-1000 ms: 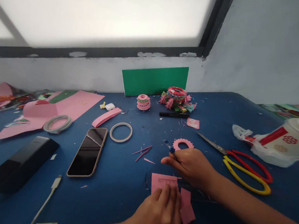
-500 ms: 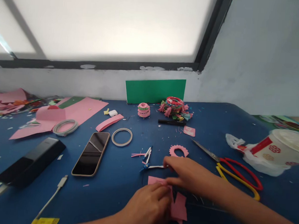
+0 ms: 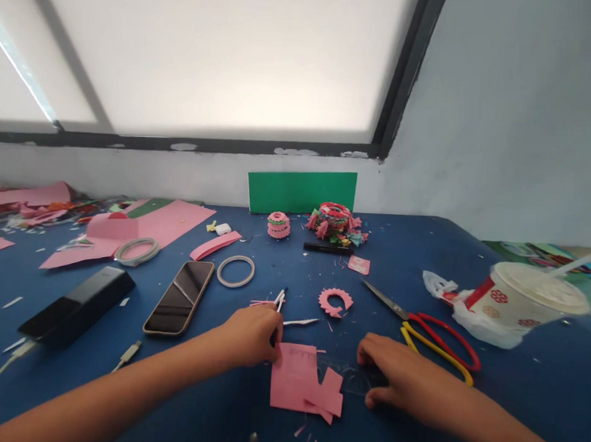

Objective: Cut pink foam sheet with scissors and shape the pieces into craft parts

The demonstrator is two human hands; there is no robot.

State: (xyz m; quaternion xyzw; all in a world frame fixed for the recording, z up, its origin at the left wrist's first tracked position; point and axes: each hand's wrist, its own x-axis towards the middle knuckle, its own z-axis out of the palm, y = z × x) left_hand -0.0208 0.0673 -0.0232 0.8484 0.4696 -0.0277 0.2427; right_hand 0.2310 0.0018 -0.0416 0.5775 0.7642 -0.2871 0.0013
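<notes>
My left hand is closed over the hinge end of a small white compass, whose two legs stick out past the fingers. Just below it, a pink paper piece with a notched edge lies flat, smaller pink scraps overlapping its right side. My right hand rests apart from the paper, thumb and fingers spread with nothing between them. Beside it is something clear and hard to make out. Above the paper lies a pink toothed paper ring with a gap. Scissors with red and yellow handles are right of that ring.
A phone, a black device with a cable and tape rolls occupy the left. Pink sheets lie behind them. Paper decorations, a black pen and a green board are at the back. A cup stands right.
My left hand has left the pink paper and moved up onto the compass. My right hand has drawn away to the right. The pink paper now lies uncovered on the table.
</notes>
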